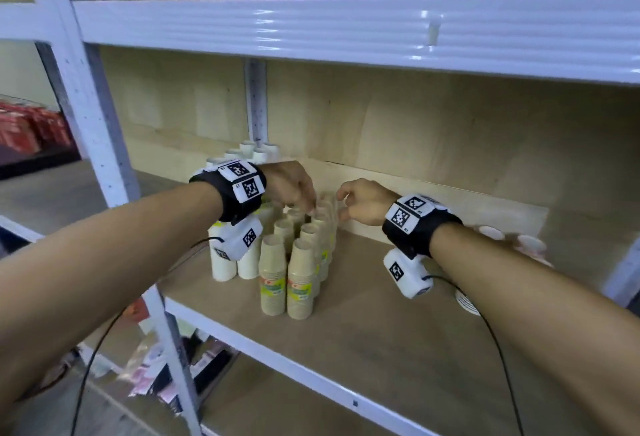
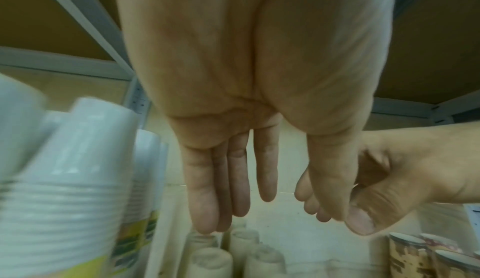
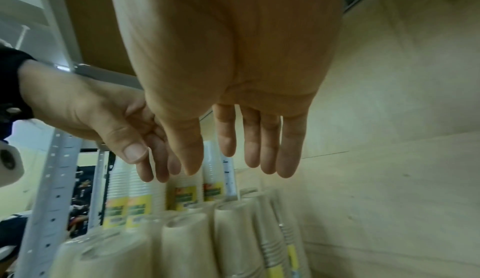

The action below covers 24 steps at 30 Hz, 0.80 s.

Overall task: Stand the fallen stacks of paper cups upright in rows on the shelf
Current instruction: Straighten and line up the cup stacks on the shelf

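Observation:
Two rows of brown paper cup stacks (image 1: pixel 300 279) stand upright, bases up, mid-shelf, with white cup stacks (image 1: pixel 225 262) upright to their left. My left hand (image 1: pixel 308 207) hovers over the back of the brown rows, fingers (image 2: pixel 207 200) straight and pointing down at the stack tops (image 2: pixel 202 241), holding nothing. My right hand (image 1: pixel 341 208) is just right of it beside the rearmost brown stack (image 3: pixel 233 241), its fingers (image 3: pixel 267 148) hanging straight and empty. More stacks (image 1: pixel 491 233) lie behind my right forearm, partly hidden.
The plywood shelf board (image 1: pixel 381 331) has bare room in front of and right of the rows. A white metal upright (image 1: pixel 104 124) stands at the left and a plywood back wall (image 1: pixel 415 141) behind. Patterned cups (image 2: pixel 415 257) sit at the right. Another cup (image 1: pixel 467 302) lies under my right arm.

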### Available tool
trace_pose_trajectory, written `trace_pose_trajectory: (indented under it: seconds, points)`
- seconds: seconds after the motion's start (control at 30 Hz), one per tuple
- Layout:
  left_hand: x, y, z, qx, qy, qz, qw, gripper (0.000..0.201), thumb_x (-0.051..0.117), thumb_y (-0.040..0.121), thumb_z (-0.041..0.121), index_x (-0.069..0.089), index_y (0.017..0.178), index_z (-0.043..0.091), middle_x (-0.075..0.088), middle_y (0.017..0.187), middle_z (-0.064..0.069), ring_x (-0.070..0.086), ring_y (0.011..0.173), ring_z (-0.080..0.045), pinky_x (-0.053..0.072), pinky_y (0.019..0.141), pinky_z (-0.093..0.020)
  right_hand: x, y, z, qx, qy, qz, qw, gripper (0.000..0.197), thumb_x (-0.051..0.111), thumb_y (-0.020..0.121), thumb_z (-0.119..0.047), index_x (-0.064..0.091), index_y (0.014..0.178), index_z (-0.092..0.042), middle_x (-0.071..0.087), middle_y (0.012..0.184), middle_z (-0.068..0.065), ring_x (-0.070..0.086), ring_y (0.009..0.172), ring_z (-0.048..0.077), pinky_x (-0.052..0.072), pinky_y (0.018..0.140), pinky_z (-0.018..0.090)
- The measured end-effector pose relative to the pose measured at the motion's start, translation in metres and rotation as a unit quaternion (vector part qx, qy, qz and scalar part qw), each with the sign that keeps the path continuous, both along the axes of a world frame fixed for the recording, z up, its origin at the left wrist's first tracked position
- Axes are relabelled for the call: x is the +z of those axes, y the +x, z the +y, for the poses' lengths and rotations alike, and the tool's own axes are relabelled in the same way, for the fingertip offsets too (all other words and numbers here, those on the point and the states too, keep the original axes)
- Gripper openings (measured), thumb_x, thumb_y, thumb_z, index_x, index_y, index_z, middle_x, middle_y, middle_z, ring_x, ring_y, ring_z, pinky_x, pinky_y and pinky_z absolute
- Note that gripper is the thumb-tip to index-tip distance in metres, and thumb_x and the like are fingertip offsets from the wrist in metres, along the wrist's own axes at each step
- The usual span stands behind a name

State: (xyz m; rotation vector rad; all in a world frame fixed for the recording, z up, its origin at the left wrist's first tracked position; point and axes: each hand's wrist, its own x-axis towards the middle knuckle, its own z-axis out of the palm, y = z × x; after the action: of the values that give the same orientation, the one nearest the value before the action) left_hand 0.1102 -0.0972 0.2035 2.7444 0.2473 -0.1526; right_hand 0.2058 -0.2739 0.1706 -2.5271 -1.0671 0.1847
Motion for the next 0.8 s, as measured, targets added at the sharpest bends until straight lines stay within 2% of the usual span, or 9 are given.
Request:
trace_pose_trajectory:
  seconds: [0.07,0.17,0.27,0.33,0.43,0.5,0.6,0.7,0.8]
  points:
    - [-0.003,-0.012,0.010,0.004,0.012,0.015,1.000,0.023,0.078,0.080,0.028,0.072,0.101,0.022,0.072,0.097,0.000,0.064,0.081,-0.015,0.053,0.068,-0.027,0.000,-0.013,0.012,0.028,0.009,0.004,1.000,0.037,0.074,0.080,-0.030,0.063,0.116,-0.026,0.058,0.107,-0.003,0.057,0.099,0.019,0.048,0.083,0.030]
    - [-0.009,-0.025,0.020,0.007,0.015,0.037,0.999,0.018,0.080,0.077,0.031,0.068,0.091,0.029,0.071,0.097,0.001,0.067,0.086,-0.018,0.053,0.070,-0.027,-0.002,-0.031,0.024,0.066,0.016,0.019,0.998,0.033,0.076,0.080,-0.027,0.066,0.111,-0.021,0.057,0.089,-0.010,0.056,0.089,0.014,0.046,0.075,0.027]
    - [-0.019,-0.034,0.026,0.008,0.000,0.054,0.998,0.016,0.081,0.076,0.027,0.066,0.084,0.025,0.066,0.085,0.003,0.061,0.075,-0.016,0.049,0.064,-0.025,-0.007,-0.043,0.033,0.085,0.011,0.026,0.996,0.028,0.077,0.080,-0.028,0.067,0.106,-0.022,0.051,0.081,-0.019,0.056,0.088,0.012,0.043,0.071,0.025]
    - [-0.026,-0.039,0.026,0.012,-0.010,0.060,0.998,0.021,0.081,0.075,0.026,0.069,0.089,0.015,0.065,0.082,0.003,0.059,0.075,-0.014,0.050,0.064,-0.025,-0.011,-0.050,0.038,0.092,-0.002,0.020,0.996,0.031,0.078,0.078,-0.030,0.068,0.107,-0.021,0.053,0.085,-0.016,0.057,0.088,0.013,0.042,0.072,0.024]
    - [-0.032,-0.043,0.026,0.009,-0.006,0.070,0.997,0.040,0.080,0.074,0.031,0.070,0.103,0.006,0.067,0.090,-0.004,0.060,0.076,-0.015,0.051,0.068,-0.027,-0.015,-0.056,0.042,0.112,-0.010,0.026,0.993,0.034,0.079,0.077,-0.027,0.070,0.107,-0.015,0.055,0.087,-0.009,0.058,0.085,0.013,0.044,0.069,0.024]
    - [-0.036,-0.045,0.024,0.012,-0.010,0.066,0.998,0.038,0.079,0.077,0.029,0.070,0.108,0.008,0.070,0.095,-0.006,0.063,0.077,-0.015,0.054,0.072,-0.028,-0.017,-0.060,0.043,0.129,-0.032,0.022,0.991,0.034,0.079,0.079,-0.025,0.070,0.110,-0.011,0.053,0.085,-0.010,0.057,0.086,0.014,0.044,0.066,0.024]
    - [-0.043,-0.046,0.022,0.012,-0.010,0.060,0.998,0.038,0.080,0.078,0.030,0.068,0.111,0.015,0.071,0.103,-0.005,0.069,0.084,-0.020,0.058,0.080,-0.033,-0.020,-0.061,0.046,0.129,-0.048,0.032,0.990,0.038,0.079,0.079,-0.025,0.070,0.115,-0.013,0.058,0.095,-0.006,0.060,0.090,0.015,0.047,0.069,0.024]
    - [-0.048,-0.047,0.023,0.010,-0.013,0.056,0.998,0.030,0.080,0.078,0.026,0.068,0.104,0.019,0.069,0.104,-0.005,0.069,0.087,-0.020,0.059,0.078,-0.032,-0.020,-0.062,0.048,0.129,-0.061,0.036,0.989,0.040,0.079,0.079,-0.025,0.069,0.117,-0.014,0.058,0.087,-0.009,0.061,0.088,0.015,0.048,0.067,0.023]
    - [-0.049,-0.048,0.022,0.007,-0.015,0.049,0.999,0.029,0.079,0.080,0.022,0.069,0.107,0.016,0.069,0.104,-0.005,0.067,0.089,-0.020,0.059,0.081,-0.035,-0.018,-0.063,0.049,0.135,-0.067,0.030,0.988,0.041,0.079,0.079,-0.024,0.069,0.117,-0.013,0.062,0.093,-0.004,0.062,0.086,0.014,0.047,0.064,0.021]
